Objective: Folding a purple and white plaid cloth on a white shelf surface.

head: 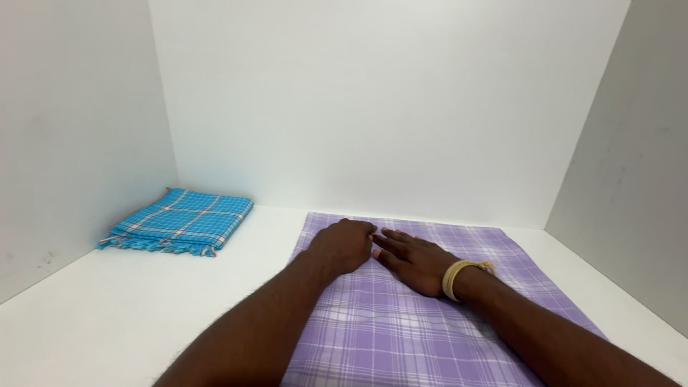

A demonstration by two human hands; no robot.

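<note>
A purple plaid cloth (401, 337) lies spread flat on the white table (93, 315), reaching from the back wall toward me. My left hand (344, 245) rests on its far part with the fingers curled into a loose fist. My right hand (412, 259) lies flat beside it, palm down, fingers stretched toward the left hand and touching it. A pale band circles my right wrist (455, 278). Neither hand grips the cloth.
A folded blue checked cloth (183, 221) with a fringed edge sits at the back left of the table. White walls enclose the table on the left, back and right.
</note>
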